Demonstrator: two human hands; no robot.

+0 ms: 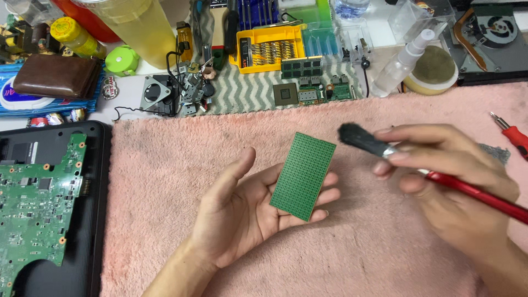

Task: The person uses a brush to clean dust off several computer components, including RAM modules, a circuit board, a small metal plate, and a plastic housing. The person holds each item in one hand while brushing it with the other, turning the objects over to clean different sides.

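My left hand (242, 212) lies palm up over the pink towel (165, 181) and holds a small green rectangular circuit board (303, 175) resting on its fingers. My right hand (445, 170) grips a brush with a red handle (478, 195). The brush's black bristles (360, 140) hover just right of the board's upper corner, close to it but apart.
An opened black laptop base with a green mainboard (38, 203) sits at the left. Behind the towel lie a yellow screwdriver-bit case (269, 49), small chips and boards (308, 93), a fan (157, 93), a spray bottle (401, 63) and a brown wallet (58, 74). A red screwdriver (514, 135) lies at the right edge.
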